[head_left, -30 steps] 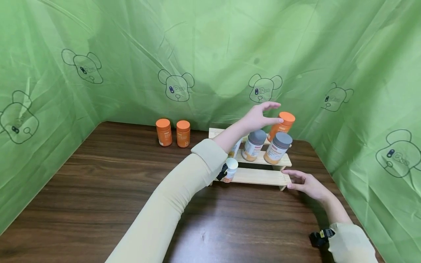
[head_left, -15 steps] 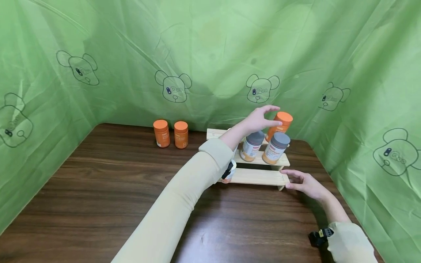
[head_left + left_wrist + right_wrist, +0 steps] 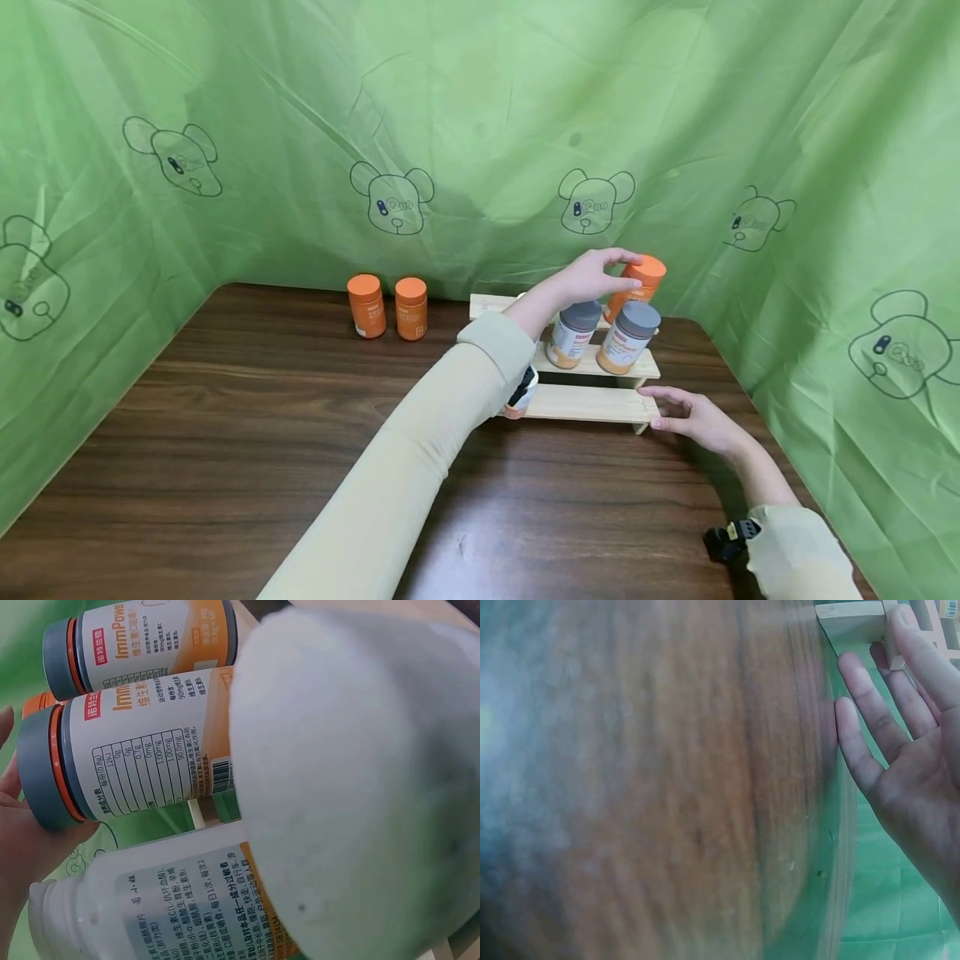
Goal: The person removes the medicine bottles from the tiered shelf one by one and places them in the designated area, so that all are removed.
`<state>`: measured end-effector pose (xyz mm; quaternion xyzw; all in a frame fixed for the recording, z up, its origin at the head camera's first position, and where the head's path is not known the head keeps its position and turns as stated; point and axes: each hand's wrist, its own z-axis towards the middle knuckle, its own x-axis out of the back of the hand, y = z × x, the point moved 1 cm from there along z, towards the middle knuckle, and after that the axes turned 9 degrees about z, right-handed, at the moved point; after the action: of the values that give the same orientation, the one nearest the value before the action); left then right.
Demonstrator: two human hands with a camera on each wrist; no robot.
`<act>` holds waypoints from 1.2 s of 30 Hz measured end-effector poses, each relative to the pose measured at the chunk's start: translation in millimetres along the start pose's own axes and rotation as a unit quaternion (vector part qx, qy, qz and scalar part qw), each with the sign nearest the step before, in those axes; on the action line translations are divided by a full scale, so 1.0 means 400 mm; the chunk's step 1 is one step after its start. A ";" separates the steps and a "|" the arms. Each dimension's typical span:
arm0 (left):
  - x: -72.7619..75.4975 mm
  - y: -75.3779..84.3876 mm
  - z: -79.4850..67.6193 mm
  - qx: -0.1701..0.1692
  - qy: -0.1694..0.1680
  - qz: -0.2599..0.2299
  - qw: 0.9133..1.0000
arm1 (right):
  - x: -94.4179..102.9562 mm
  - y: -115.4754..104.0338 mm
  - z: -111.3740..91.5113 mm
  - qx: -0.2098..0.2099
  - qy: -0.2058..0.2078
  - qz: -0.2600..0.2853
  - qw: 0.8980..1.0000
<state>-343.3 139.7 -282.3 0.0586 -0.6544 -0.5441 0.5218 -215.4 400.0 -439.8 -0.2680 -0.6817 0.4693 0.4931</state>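
My left hand reaches over the stepped wooden rack to its top step. Thumb and fingers pinch the upper part of an orange bottle there. In front of it, two grey-capped supplement bottles stand on the middle step. The left wrist view shows their labels close up and a white bottle beside them; the left hand is mostly cut off. My right hand holds the right end of the rack's lowest step, thumb in front. In the right wrist view, its other fingers extend loosely.
Two orange bottles stand on the dark wooden table, left of the rack. A white bottle on the lowest step is partly hidden by my left sleeve. Green cloth with bear drawings encloses the back and sides.
My left fingers have come down and closed in from above the orange bottle onto its cap. My right hand keeps its place on the rack. The head view has shifted slightly.
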 end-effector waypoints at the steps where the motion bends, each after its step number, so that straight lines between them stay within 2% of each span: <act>1: 0.000 0.001 0.000 -0.001 0.001 0.004 1.000 | 0.000 0.001 0.000 0.001 -0.001 0.002 1.000; 12: 0.001 0.000 0.006 -0.033 0.043 0.065 0.996 | -0.001 0.006 0.004 0.004 -0.003 0.001 1.000; 17: 0.003 -0.004 0.007 -0.034 0.072 0.080 0.994 | -0.003 0.002 0.008 0.004 -0.001 -0.003 1.000; 25: 0.002 -0.003 0.003 -0.031 0.122 0.084 0.988 | -0.004 -0.001 0.010 0.001 0.000 -0.013 1.000; 36: -0.001 0.002 0.002 -0.033 0.145 0.070 0.986 | 0.001 0.002 0.005 0.009 0.000 -0.014 1.000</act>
<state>-343.1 140.9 -282.0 0.0739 -0.5560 -0.5129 0.6498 -217.3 399.8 -440.4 -0.2539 -0.6814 0.4686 0.5016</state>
